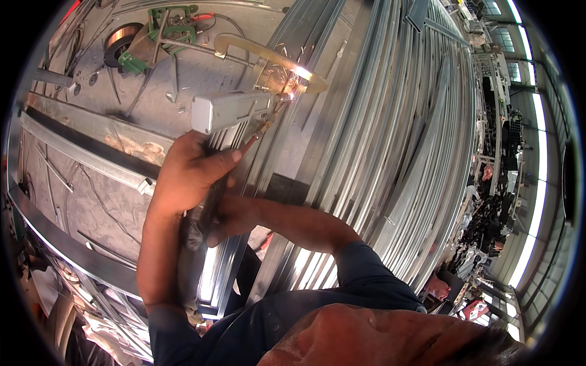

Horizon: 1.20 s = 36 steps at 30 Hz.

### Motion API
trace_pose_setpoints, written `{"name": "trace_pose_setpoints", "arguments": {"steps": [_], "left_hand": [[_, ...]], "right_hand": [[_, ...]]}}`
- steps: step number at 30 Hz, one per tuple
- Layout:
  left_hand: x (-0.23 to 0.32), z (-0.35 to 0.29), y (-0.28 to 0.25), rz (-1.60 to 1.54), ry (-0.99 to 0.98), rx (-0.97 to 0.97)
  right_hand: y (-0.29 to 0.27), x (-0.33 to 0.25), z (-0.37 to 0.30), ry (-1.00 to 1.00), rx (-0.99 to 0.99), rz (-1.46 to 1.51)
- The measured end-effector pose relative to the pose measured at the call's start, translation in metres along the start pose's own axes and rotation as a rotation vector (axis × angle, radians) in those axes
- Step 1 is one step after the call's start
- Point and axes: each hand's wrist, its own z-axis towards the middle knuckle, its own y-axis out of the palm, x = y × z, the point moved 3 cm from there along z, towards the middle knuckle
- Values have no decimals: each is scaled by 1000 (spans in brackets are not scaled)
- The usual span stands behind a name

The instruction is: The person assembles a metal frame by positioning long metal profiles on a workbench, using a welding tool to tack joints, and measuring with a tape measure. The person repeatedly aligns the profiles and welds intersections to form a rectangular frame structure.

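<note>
My left hand (189, 168) is closed around the front of a welding torch (261, 130), its thumb lying along the start of the copper neck. My right hand (235, 215) grips the dark handle behind it; its fingers are partly hidden. A bright arc and flying sparks show at the torch tip, against the end of a short rectangular steel tube (235, 110). Beyond that tube, a large C-clamp (268, 55) with a threaded screw reaches over the weld spot. Under my hands run long steel profiles (213, 277).
Long steel profiles (390, 122) fill the right side. At the upper left are a copper wire spool (125, 39), a green clamp (177, 27), rods and cables on the grey surface. A steel bar (91, 152) lies left of my hand. Shelving with clutter (494, 152) stands far right.
</note>
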Motion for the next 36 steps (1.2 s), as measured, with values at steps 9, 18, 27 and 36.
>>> {"name": "trace_pose_setpoints", "arguments": {"steps": [9, 18, 27, 36], "left_hand": [[-4, -5, -3, 22, -28, -24], [11, -29, 0, -135, 104, 133], [0, 8, -15, -33, 30, 9], [1, 19, -15, -43, 2, -15]], "right_hand": [[5, 1, 1, -41, -2, 30], [15, -11, 5, -108, -56, 42], [2, -9, 8, -195, 81, 6], [-4, -6, 7, -221, 162, 63]]}}
